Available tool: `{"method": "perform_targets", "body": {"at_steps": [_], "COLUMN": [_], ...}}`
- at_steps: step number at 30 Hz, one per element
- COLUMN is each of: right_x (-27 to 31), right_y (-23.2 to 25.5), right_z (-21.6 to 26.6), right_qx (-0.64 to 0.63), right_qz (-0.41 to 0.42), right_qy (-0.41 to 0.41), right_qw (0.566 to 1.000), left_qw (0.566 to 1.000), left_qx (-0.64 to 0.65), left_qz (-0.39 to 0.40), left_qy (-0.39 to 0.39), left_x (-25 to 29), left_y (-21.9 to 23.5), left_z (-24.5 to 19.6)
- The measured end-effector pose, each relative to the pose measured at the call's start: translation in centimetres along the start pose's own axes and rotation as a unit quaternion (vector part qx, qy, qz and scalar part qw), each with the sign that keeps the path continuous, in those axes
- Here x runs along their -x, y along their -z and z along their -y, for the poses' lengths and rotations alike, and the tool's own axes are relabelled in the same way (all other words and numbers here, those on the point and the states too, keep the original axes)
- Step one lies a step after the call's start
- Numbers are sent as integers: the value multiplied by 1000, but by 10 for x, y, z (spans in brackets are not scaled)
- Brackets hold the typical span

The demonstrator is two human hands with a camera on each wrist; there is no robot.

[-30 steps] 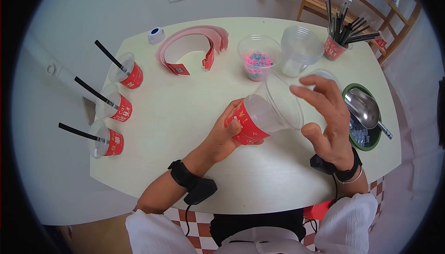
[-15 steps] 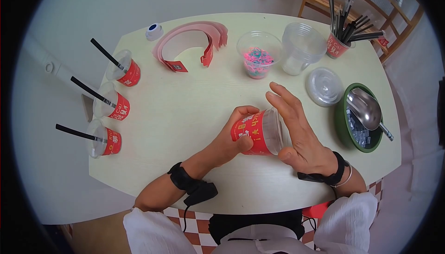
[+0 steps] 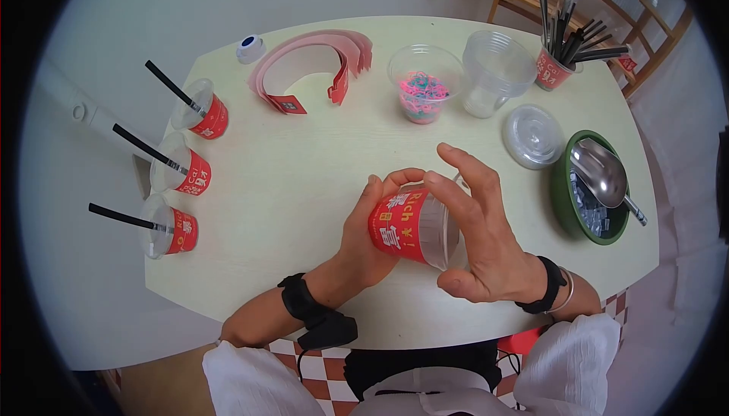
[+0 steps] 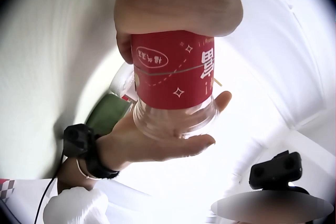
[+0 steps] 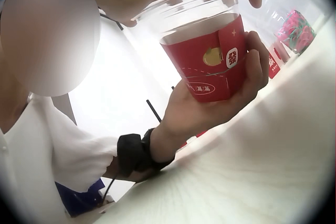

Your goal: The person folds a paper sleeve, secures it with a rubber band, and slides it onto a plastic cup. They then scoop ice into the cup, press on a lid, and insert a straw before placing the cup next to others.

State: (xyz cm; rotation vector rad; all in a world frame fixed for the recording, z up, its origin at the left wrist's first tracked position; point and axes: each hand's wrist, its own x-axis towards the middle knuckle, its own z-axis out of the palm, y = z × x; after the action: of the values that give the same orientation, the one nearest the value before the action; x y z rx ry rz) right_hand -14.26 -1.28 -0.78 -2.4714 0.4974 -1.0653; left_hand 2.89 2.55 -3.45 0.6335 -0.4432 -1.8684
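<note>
A clear plastic cup (image 3: 440, 234) in a red paper sleeve (image 3: 397, 222) lies on its side in the air above the table, its mouth toward the right. My left hand (image 3: 357, 241) grips the sleeved lower end, fingers curled round it in the right wrist view. Across the cup's mouth lies my right hand (image 3: 493, 241), with fingers and thumb spread at the rim. In the left wrist view, the right palm is close against the rim, and the clear band (image 4: 173, 119) shows beyond the sleeve. The right wrist view shows gold and white marks on the sleeve (image 5: 210, 61).
On the left stand three sleeved cups (image 3: 182, 230) with black straws. Curved red sleeves (image 3: 311, 47) lie behind. Farther right are a tub of pink and green bits (image 3: 425, 97), stacked clear cups (image 3: 497, 66), lids (image 3: 533, 136), a straw cup (image 3: 553, 70) and a green bowl (image 3: 562, 196) with a scoop (image 3: 600, 173).
The clear cup, which stuck far out of the red sleeve, now sits deeper in it. My right hand came left onto the cup's mouth. The cup and sleeve have turned in my hands.
</note>
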Motion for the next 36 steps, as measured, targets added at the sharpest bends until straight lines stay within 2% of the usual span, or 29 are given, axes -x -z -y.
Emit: {"method": "perform_targets", "body": {"at_steps": [6,9,12,15,16,18,19,20,21,22,23,24,25,26,28,29,31,32,36], "right_x": [3,-2,-4,-1,1,2,5,9,11,10,13,20,27,29,29,32,32,31,19], "right_y": [-2,12,35,54,57,60,59,56,57,65,66,63,59,58,54,46,27,18,18], "right_z": [9,18,30,31,30,36,41,46,50,57,62,71,80,92,113,112,102,86,61], "right_qx": [31,10,0,-51,-68,-117,-59,0,59,66,-11,-89,-167,-247,-399,-342,-232,-192,-187], "right_qz": [16,38,57,87,110,167,144,120,97,65,124,181,234,236,235,195,115,126,103], "right_qy": [-15,-46,-87,-102,-102,-129,-107,-84,-61,-26,23,71,116,113,112,133,167,155,88], "right_qw": [999,998,995,990,986,970,982,989,992,995,992,977,951,933,879,910,952,961,973], "left_qw": [999,996,996,960,943,915,897,894,906,918,929,884,817,936,950,953,965,965,972], "left_qx": [9,68,37,-188,-278,-337,-365,-387,-358,-327,-294,-403,-501,-295,-179,-117,-20,28,75], "left_qz": [-53,-29,38,194,113,191,229,183,188,192,196,237,273,161,207,226,152,107,135], "left_qy": [-6,46,73,70,145,112,95,134,127,120,113,11,-90,108,147,163,213,240,177], "left_x": [6,3,1,3,6,12,13,12,11,9,5,0,-3,6,7,9,16,22,7], "left_y": [-3,4,8,15,9,0,-2,-5,0,8,14,19,20,19,13,11,-2,-6,-1], "left_z": [8,13,12,8,1,0,2,5,8,14,18,15,12,19,14,13,18,19,17]}}
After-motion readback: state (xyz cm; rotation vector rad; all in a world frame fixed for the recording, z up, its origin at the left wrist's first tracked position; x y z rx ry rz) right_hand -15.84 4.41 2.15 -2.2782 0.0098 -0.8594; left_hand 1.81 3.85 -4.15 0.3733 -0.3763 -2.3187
